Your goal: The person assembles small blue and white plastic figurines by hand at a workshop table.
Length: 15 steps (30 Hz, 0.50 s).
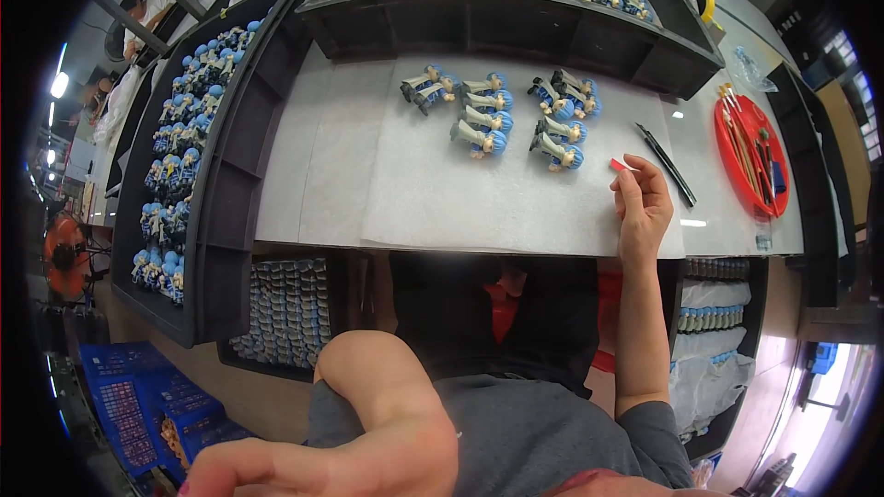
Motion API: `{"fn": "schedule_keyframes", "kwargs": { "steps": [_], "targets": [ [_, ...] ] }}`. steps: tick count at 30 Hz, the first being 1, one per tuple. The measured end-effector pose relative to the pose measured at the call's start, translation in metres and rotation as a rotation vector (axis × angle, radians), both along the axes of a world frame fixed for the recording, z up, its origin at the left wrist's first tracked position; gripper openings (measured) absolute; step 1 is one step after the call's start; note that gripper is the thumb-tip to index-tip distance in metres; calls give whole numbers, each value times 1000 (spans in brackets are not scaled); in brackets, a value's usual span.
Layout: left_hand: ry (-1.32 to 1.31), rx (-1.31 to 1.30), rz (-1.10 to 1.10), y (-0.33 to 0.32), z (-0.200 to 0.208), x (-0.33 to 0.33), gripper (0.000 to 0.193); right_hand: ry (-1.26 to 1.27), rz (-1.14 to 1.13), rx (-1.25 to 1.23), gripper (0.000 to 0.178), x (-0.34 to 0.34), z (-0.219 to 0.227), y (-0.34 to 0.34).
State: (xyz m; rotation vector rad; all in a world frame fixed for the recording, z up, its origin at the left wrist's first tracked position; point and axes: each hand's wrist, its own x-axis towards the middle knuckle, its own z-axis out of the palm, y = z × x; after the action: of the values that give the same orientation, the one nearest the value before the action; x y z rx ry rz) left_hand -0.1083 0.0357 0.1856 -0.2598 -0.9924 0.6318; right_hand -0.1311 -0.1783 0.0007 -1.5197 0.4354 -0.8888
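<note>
My right hand (643,207) is raised over the right part of the work surface, pinching a small flat red piece (617,165) between thumb and finger. Close to it lies a slim black pen-like tool (667,164). To the left, several small figurines with blue hair (483,120) lie on their sides in loose groups on a white sheet (414,198). My left hand (313,465) is off the table, very near the camera at the lower edge. One of its fingers stretches out to the left; the others are mostly cut off, and no object shows in it.
A black crate of figurines (216,248) stands at the left. Another black tray (506,28), partly filled, spans the back. A red oval dish of brushes (750,152) and yellow tape (704,4) are at the right. Filled crates (281,313) sit below table level.
</note>
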Motion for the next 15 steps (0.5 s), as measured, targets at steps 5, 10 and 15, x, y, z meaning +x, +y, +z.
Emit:
{"fn": "schedule_keyframes", "kwargs": {
  "steps": [5, 10, 15],
  "targets": [
    [-210, -51, -202, -3, -6, -1, 10, -10, 3, -9, 18, -4, 0, 0],
    [-131, -49, -138, 4, -25, 2, 7, -19, -6, -14, 19, -1, -2, 3],
    [12, 1337, 578, -11, -30, 35, 25, -7, -41, 47, 18, 0, -8, -1]
  ]
}}
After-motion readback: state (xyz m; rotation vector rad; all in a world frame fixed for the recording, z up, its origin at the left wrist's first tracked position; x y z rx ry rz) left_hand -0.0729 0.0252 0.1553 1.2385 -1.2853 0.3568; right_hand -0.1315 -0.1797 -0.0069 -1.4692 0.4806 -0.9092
